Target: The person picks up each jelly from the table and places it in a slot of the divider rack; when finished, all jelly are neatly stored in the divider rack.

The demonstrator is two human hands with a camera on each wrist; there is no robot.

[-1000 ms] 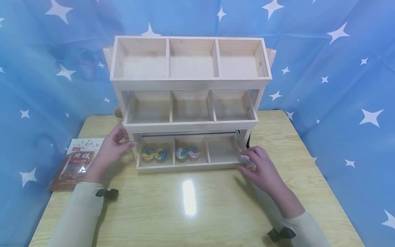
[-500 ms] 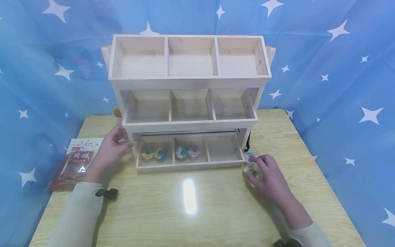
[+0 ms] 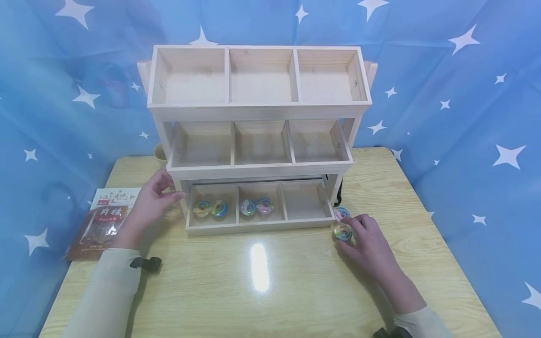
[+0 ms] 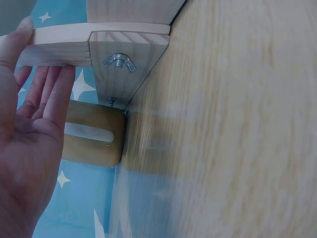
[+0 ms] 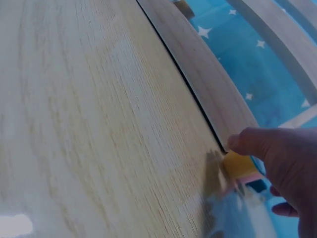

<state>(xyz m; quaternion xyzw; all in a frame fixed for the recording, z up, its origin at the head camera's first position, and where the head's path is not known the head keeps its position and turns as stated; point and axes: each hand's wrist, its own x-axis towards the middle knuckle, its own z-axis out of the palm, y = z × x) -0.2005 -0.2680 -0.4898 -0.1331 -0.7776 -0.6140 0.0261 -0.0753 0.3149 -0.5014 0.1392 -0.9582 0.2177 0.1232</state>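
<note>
A pale wooden three-tier shelf [image 3: 259,112] stands on the table. My left hand [image 3: 154,199] grips its left leg; in the left wrist view the thumb lies on one side of the wooden bar [image 4: 59,47] and the fingers on the other. Beside the bottom tray's right front corner, my right hand [image 3: 372,241] holds a small jelly cup [image 3: 343,231] between thumb and fingers. Right behind it is another jelly cup [image 3: 341,213] with a pink and blue lid. In the bottom tray, two jelly cups [image 3: 211,208] sit in the left compartment and two jelly cups [image 3: 256,206] in the middle one.
A brown and white food packet [image 3: 103,223] lies at the table's left side. Behind the shelf's left leg stands a tan cup [image 3: 160,154]. A black strap [image 3: 339,192] hangs by the right leg. A blue star-patterned curtain [image 3: 460,117] surrounds the wooden table [image 3: 211,286].
My right hand has drawn slightly right and toward me from the tray's corner; the jelly cups by it now show more fully. My left hand has stayed at the leg.
</note>
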